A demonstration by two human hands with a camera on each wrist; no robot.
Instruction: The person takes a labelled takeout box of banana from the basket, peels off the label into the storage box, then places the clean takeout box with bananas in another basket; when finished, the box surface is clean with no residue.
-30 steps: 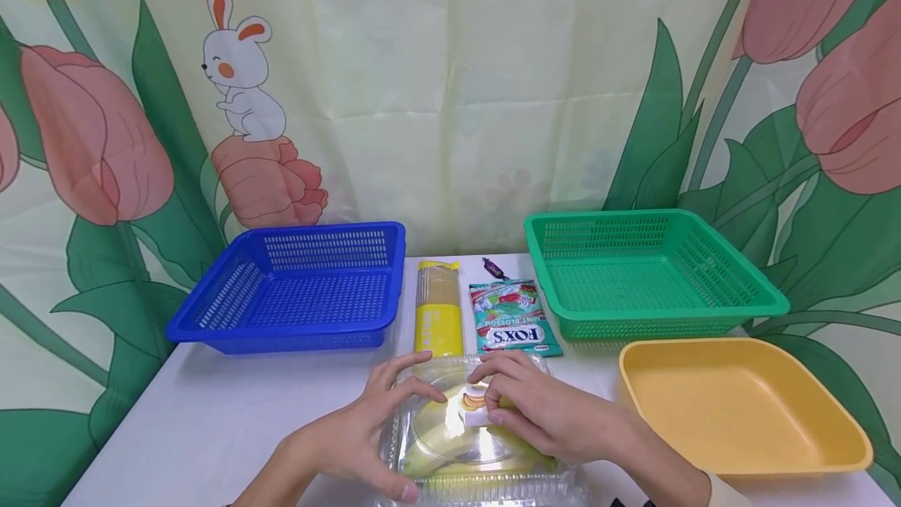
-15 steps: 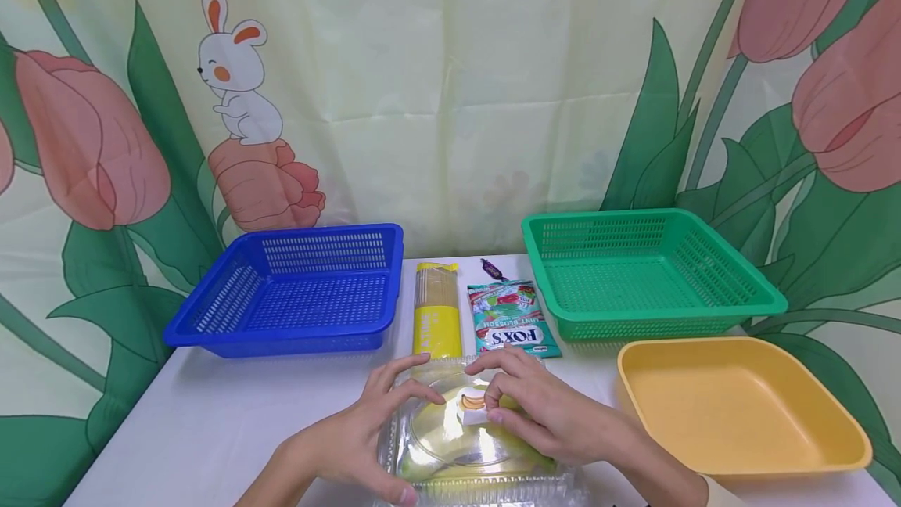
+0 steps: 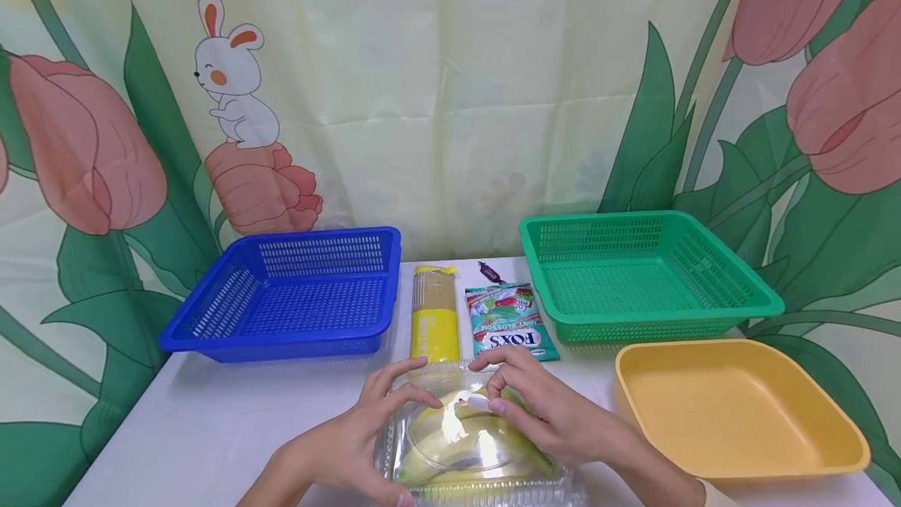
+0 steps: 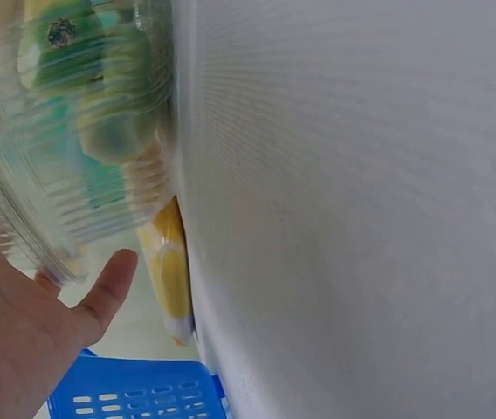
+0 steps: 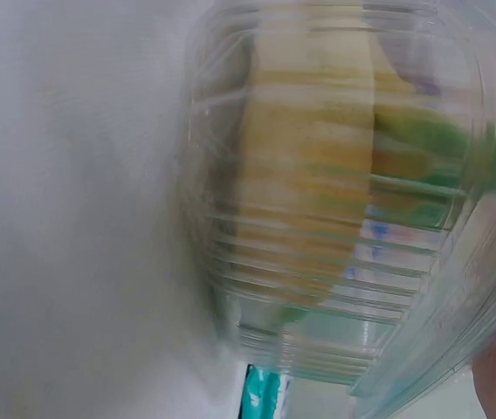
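A clear plastic clamshell box [image 3: 394, 444] with bananas [image 3: 450, 448] inside sits at the table's near edge. My left hand [image 3: 359, 429] spreads over the box's left side, index fingertip on the lid and thumb near the front left corner. In the left wrist view, this hand [image 4: 30, 323] lies by the clear rim. My right hand [image 3: 545, 409] pinches the right end of a small white sticker [image 3: 477, 404] on the lid between thumb and index finger. The sticker stands tilted up, its face seen edge-on. In the right wrist view, the box's ribbed side [image 5: 318, 192] fills the middle.
Behind the box lie a yellow pack of noodles [image 3: 434, 327], a teal bag of Fox's candy [image 3: 510, 319] and a dark wrapped candy [image 3: 490, 272]. A blue basket [image 3: 281, 343] stands at left, a green basket [image 3: 662, 311] at back right, a yellow tray [image 3: 739, 413] at right.
The sticker's banana picture faced up earlier; now the sticker has tipped up in my right hand's pinch and shows mostly white. My left hand stays on the box. The head view has shifted slightly.
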